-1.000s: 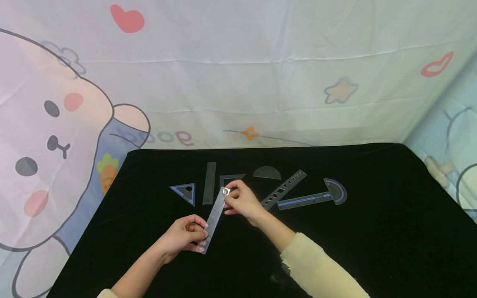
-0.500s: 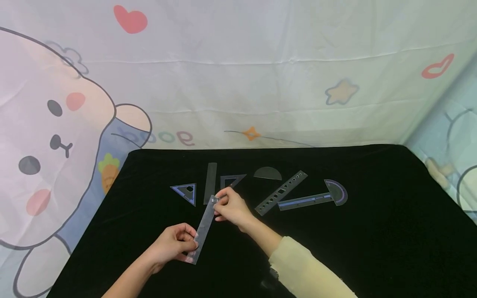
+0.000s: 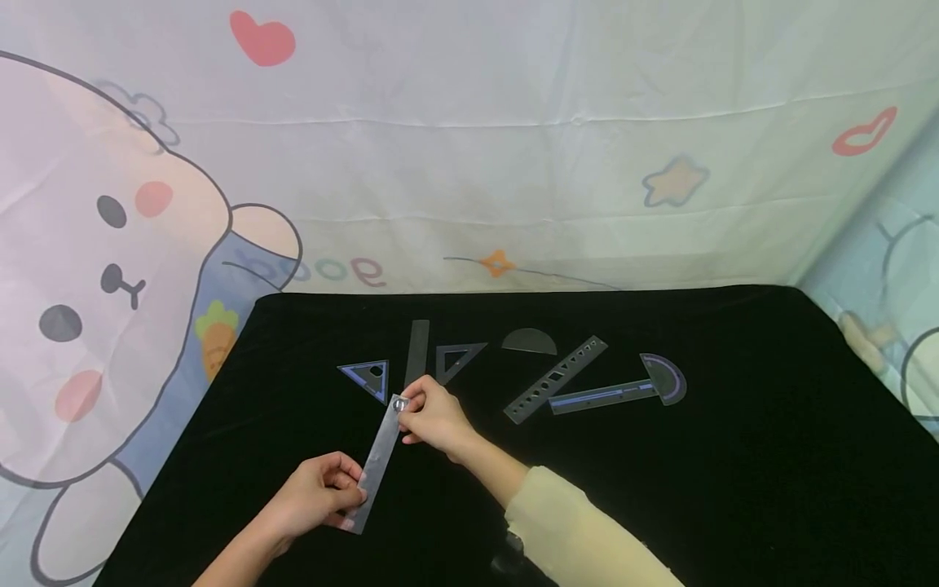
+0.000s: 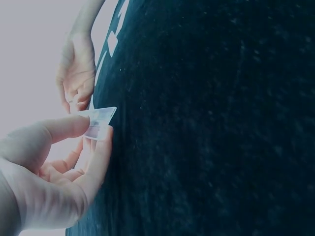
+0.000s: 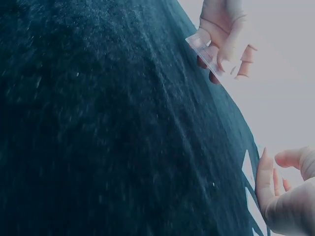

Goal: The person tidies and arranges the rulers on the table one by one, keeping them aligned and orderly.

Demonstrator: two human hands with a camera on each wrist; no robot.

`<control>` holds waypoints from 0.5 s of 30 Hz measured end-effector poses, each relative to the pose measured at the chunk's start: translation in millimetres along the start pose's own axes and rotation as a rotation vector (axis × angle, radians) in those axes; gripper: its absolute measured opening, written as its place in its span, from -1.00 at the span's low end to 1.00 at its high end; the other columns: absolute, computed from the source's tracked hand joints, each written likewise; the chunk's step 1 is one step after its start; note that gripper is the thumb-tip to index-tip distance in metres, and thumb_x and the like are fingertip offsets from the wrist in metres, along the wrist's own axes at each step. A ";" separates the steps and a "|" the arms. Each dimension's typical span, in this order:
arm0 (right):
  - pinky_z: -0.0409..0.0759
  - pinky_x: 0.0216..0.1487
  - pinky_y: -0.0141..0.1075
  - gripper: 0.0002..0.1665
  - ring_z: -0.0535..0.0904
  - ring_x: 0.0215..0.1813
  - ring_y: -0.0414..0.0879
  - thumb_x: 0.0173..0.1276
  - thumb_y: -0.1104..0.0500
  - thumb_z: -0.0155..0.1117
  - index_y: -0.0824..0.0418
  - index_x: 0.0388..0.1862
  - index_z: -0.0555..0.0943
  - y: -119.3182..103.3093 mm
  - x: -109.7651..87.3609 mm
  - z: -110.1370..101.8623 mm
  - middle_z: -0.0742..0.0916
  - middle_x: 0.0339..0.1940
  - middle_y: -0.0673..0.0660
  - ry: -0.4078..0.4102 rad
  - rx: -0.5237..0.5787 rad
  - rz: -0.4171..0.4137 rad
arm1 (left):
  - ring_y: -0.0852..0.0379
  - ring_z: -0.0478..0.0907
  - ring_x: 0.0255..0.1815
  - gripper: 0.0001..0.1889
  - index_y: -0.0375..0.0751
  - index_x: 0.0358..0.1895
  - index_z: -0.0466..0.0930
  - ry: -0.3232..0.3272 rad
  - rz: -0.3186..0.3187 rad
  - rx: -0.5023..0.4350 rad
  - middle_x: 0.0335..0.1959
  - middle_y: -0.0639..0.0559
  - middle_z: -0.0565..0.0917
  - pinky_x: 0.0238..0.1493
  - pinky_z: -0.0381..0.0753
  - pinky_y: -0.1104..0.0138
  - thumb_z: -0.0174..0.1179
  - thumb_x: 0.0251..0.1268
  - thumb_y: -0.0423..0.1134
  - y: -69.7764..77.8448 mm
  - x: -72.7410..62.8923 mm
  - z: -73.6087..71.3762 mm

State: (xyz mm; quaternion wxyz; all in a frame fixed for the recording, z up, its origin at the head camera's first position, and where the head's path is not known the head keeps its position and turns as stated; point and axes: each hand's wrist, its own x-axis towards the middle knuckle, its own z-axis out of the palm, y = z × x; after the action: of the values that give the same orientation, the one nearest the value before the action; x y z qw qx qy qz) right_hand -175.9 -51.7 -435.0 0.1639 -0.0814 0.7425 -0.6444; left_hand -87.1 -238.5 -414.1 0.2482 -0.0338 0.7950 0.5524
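A clear straight ruler (image 3: 379,461) slants above the black cloth, held at both ends. Low on its near end, my left hand (image 3: 315,493) pinches it between thumb and fingers. At the far end, by a small round mark, my right hand (image 3: 438,420) pinches the edge. In the left wrist view the ruler's near corner (image 4: 101,123) pokes out past the left thumb and fingertips. The right wrist view shows the ruler (image 5: 201,48) at the left hand (image 5: 224,24), while the right hand's own grip is washed out by glare.
Behind the hands lie a blue-edged set square (image 3: 376,387), a dark ruler (image 3: 418,346), another set square (image 3: 443,367) and a half-round protractor (image 3: 530,341). Farther right are a stencil ruler (image 3: 543,388) and a blue-striped ruler with a protractor head (image 3: 666,379). A printed cloth (image 3: 469,163) hangs behind.
Both hands have moved left and toward the front with the ruler between them. The set square and stencil ruler behind the right hand now show more fully.
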 end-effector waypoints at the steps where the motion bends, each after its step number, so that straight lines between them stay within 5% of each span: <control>1: 0.65 -0.48 -0.36 -0.71 0.59 -0.45 -0.17 0.16 0.42 0.22 0.21 -0.16 0.43 -0.2 0.4 2.7 0.54 -0.40 0.09 -0.002 -0.003 -0.001 | 0.07 0.57 -0.35 -0.71 -0.40 -0.10 0.39 0.007 -0.002 0.008 -0.37 -0.08 0.58 -0.35 0.67 0.18 0.20 0.13 -0.38 -0.9 -1.7 -1.0; 15: 0.64 -0.54 -0.37 -0.69 0.58 -0.50 -0.19 0.09 0.46 0.22 0.21 -0.21 0.43 -2.4 7.6 30.6 0.55 -0.45 0.06 -0.022 -0.034 -0.007 | 0.08 0.57 -0.37 -0.72 -0.35 -0.14 0.41 0.127 -0.022 0.150 -0.42 -0.08 0.56 -0.42 0.67 0.21 0.21 0.07 -0.40 -7.3 -17.1 -11.8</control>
State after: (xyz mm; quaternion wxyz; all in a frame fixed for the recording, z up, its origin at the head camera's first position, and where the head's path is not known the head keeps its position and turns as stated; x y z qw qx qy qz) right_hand -172.6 -83.0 -437.3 0.1686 -0.0937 0.7513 -0.6312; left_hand -74.0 -255.6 -409.9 0.2050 -0.0587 0.8479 0.4855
